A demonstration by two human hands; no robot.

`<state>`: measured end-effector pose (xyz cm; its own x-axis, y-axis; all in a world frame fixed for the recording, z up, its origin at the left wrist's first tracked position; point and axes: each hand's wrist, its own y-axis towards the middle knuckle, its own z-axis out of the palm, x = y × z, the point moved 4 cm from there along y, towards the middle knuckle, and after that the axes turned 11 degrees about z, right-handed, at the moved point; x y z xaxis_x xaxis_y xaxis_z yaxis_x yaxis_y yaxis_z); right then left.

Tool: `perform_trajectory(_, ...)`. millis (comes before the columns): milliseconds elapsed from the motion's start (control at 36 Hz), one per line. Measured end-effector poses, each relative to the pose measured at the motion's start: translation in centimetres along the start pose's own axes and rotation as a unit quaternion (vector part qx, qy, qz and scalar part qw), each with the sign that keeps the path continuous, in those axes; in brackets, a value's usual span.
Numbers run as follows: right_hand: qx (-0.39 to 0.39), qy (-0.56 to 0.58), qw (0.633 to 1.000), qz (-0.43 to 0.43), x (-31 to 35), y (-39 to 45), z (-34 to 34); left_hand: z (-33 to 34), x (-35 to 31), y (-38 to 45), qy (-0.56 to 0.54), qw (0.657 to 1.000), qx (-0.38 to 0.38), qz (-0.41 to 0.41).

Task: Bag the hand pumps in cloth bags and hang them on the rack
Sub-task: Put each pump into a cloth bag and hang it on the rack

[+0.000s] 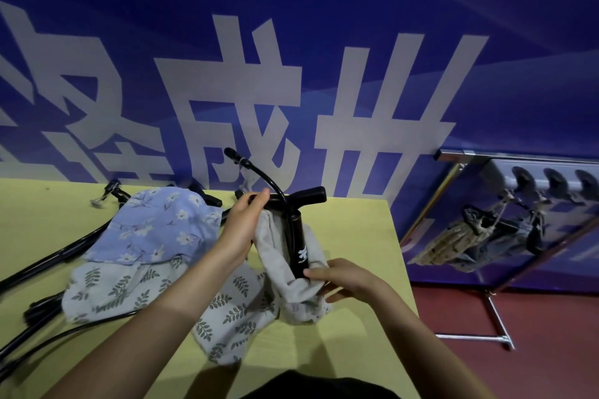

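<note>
Black hand pump (pixel 297 238) upright near the right edge of the yellow tabletop (pixel 363 227), lower barrel sunk in a plain grey cloth bag (pixel 293 282); left hand (pixel 241 225) has its grip curled round the T-handle's left end and the bag's raised rim, right hand (pixel 345 278) pinches the bag's mouth against the barrel. Blue floral bag (pixel 155 225) and leaf-print bags (pixel 227 311) lie to the left over more black pumps (pixel 48 256). Metal rack (pixel 492 227) stands on the right, filled bags (pixel 466 240) hanging from it.
</note>
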<state>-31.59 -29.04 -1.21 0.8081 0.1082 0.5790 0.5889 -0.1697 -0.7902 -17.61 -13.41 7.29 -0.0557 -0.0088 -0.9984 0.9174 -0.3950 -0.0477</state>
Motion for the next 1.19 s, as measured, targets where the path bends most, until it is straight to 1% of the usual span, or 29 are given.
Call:
perform_trajectory(111, -0.017, 0.051, 0.999, 0.001, -0.6, 0.5, -0.5, -0.1, -0.2, -0.1, 0.005, 1.000, -0.015, 0.002)
perform_trajectory(222, 0.023, 0.126, 0.992, 0.001, -1.5, 0.6, -0.8, -1.5, 0.1, -0.2, 0.017, 0.999, -0.046, 0.003)
perform_trajectory(278, 0.031, 0.143, 0.989, -0.004, -1.7, 0.3, -0.7, -1.9, 0.3, -0.1, 0.014, 0.998, -0.056, 0.001)
perform_trajectory(361, 0.054, 0.167, 0.984, -0.008, -1.8, -0.1, -0.2, -1.9, 0.5, -0.1, 0.013, 0.998, -0.055, 0.012)
perform_trajectory(444, 0.051, 0.175, 0.983, -0.007, -1.9, -0.1, 0.0, -1.8, 0.5, -0.2, 0.020, 0.998, -0.049, 0.018)
perform_trajectory(500, 0.040, 0.193, 0.980, -0.022, -1.5, -0.3, -0.1, -1.7, 0.5, -0.3, 0.020, 0.998, -0.049, 0.017)
perform_trajectory(583, 0.023, 0.272, 0.960, -0.062, -1.3, -0.4, -1.0, -1.6, 0.2, -0.6, 0.016, 0.998, -0.054, 0.021)
perform_trajectory(639, 0.036, 0.353, 0.931, -0.085, -1.0, -0.7, -1.5, -1.7, 0.1, -0.8, 0.019, 0.998, -0.057, 0.025)
perform_trajectory(694, 0.059, 0.406, 0.906, -0.104, -0.7, -1.0, -1.9, -1.7, 0.0, -1.0, 0.022, 0.998, -0.055, 0.034)
perform_trajectory(750, 0.081, 0.412, 0.899, -0.124, -0.1, -1.6, -2.1, -1.6, 0.0, -1.1, 0.027, 0.997, -0.051, 0.041)
perform_trajectory(806, 0.084, 0.387, 0.908, -0.141, 0.7, -2.2, -2.2, -1.6, -0.1, -1.2, 0.041, 0.997, -0.043, 0.050)
perform_trajectory(861, 0.052, 0.355, 0.924, -0.132, 0.9, -2.5, -2.3, -1.4, -0.1, -1.2, 0.057, 0.996, -0.032, 0.054)
perform_trajectory(889, 0.022, 0.327, 0.935, -0.132, 1.0, -2.6, -2.5, -1.4, -0.2, -1.3, 0.062, 0.996, -0.028, 0.057)
perform_trajectory(944, -0.068, 0.258, 0.952, -0.149, 1.2, -3.0, -3.0, -1.2, -0.3, -1.4, 0.069, 0.995, -0.025, 0.063)
perform_trajectory(1000, -0.151, 0.201, 0.953, -0.172, 1.5, -3.7, -3.6, -1.1, -0.4, -1.4, 0.073, 0.995, -0.027, 0.068)
perform_trajectory(1028, -0.175, 0.189, 0.950, -0.176, 1.6, -4.0, -3.8, -1.2, -0.4, -1.4, 0.074, 0.994, -0.027, 0.069)
perform_trajectory(1083, -0.192, 0.200, 0.948, -0.159, 1.7, -4.5, -4.2, -1.2, -0.4, -1.4, 0.076, 0.994, -0.028, 0.068)
perform_trajectory(1194, -0.185, 0.225, 0.952, -0.099, 1.7, -5.3, -4.7, -1.3, -0.5, -1.4, 0.074, 0.995, -0.027, 0.069)
